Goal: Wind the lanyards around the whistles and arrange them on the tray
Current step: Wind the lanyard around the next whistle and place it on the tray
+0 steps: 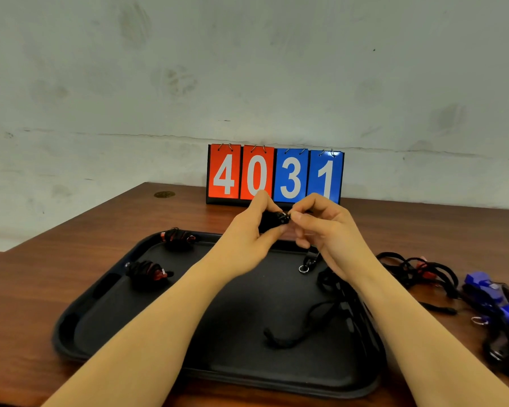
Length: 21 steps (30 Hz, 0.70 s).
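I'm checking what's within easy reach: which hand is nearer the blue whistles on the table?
Right. The right hand is raised over the tray's far edge, nearer the blue whistles lying off to the right; the left hand is beyond it.

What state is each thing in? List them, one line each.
Left hand: shut on a black whistle, held above the tray.
Right hand: pinching the lanyard at the whistle; its loose end trails onto the tray.
Tray: flat on the table, holding two wound whistles.
Blue whistles: unwound, tangled, on the table right of the tray.
Scoreboard: upright, showing 4031.
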Tool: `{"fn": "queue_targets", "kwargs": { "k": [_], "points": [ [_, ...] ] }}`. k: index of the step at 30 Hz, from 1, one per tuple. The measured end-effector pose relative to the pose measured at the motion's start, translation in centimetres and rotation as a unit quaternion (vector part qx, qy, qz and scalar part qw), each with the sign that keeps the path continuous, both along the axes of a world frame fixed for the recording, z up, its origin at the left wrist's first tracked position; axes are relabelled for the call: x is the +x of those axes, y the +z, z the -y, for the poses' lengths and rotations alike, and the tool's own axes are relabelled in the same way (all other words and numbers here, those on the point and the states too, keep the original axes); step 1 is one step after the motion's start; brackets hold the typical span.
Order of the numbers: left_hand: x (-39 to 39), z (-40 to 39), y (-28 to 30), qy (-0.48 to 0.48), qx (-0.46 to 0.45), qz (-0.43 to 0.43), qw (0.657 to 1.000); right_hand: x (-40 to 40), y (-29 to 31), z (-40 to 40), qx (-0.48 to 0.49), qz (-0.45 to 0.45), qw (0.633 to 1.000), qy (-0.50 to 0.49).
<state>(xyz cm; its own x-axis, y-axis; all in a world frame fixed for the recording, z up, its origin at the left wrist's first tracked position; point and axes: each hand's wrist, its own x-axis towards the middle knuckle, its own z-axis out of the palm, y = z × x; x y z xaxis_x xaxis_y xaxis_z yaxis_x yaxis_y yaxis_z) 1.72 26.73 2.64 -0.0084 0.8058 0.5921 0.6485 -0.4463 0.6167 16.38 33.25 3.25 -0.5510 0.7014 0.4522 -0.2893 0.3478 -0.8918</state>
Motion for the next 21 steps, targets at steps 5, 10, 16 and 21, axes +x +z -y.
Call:
{"fn": "queue_targets", "kwargs": {
  "k": [5,10,16,21],
  "points": [
    [-0.2,0.0,-0.1,0.036,0.009,-0.003,0.999,-0.3,-0.1,-0.2,0.01,0.03,0.997,-0.063],
    [-0.5,-0.2,-0.3,0.053,0.005,-0.009,0.999,-0.8,0.0,0.2,0.107,0.114,0.974,-0.165],
    [-0.3,0.0,0.5,0.045,0.021,0.002,0.999,-1.2,0.3,0.2,0.134,0.118,0.953,-0.244],
    [-0.3,0.1,1.7,0.055,-0.012,0.016,0.998,-1.6,0.9,0.4,0.162,0.123,0.941,-0.269]
  ]
}}
